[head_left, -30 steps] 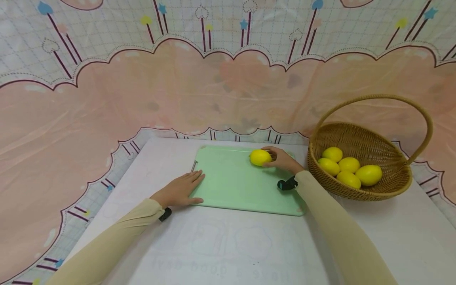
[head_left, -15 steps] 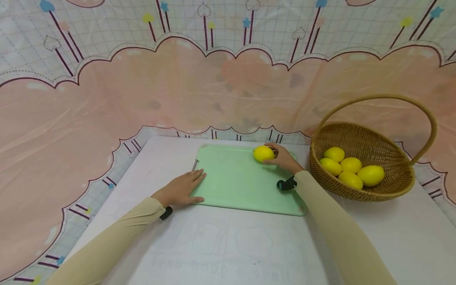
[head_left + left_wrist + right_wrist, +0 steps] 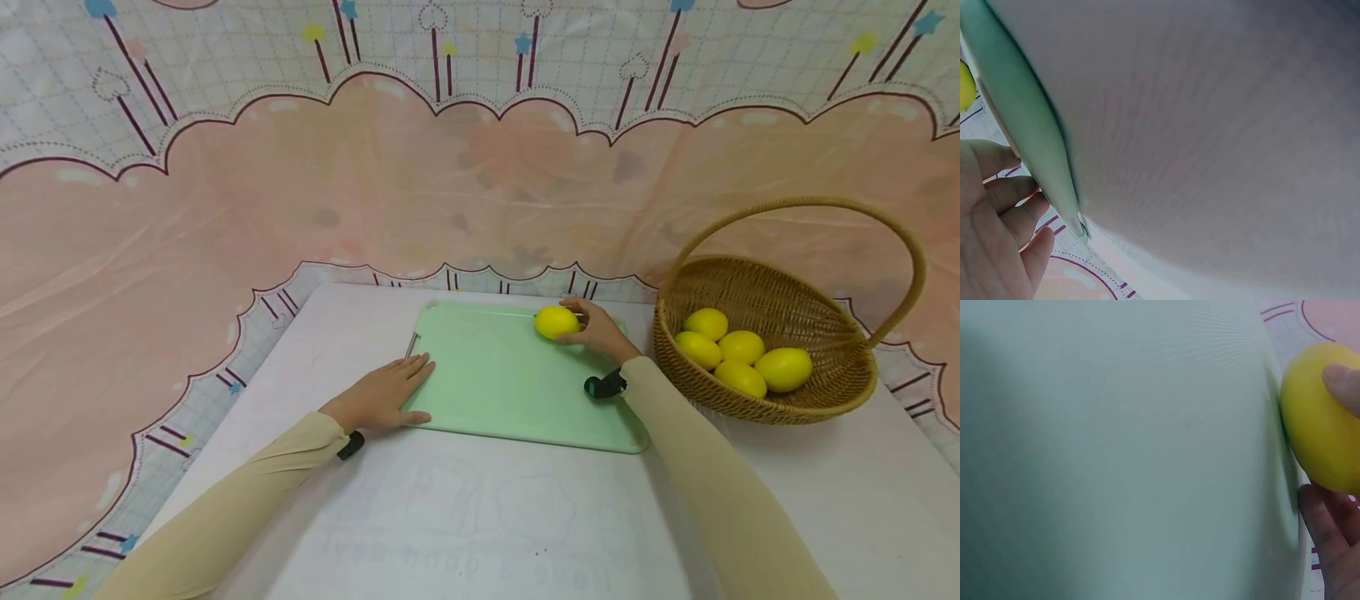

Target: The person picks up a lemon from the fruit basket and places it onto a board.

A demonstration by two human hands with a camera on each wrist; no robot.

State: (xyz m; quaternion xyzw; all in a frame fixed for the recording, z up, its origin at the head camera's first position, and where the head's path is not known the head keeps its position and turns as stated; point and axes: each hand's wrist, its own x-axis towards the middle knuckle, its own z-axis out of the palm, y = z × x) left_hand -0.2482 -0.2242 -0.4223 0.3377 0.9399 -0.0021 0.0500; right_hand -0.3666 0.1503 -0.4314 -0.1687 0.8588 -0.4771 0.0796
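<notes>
- Head view: A right hand [image 3: 600, 333] holds a lemon [image 3: 553, 322] near the far edge of a green cutting board [image 3: 495, 371]; a left hand [image 3: 378, 396], fingers extended, rests on the board's left edge.
- The step in hand appears to be positioning the lemon; the next move would call for a steady grip.
- Whether lemon and board touch cannot be told; the right wrist view crops the lemon. A metallic-looking strip [image 3: 412, 345] beside the left hand defies identification.

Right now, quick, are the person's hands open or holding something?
Left hand: open, resting at the left edge of the green board.
Right hand: closed around a yellow lemon at the board's far side.
</notes>
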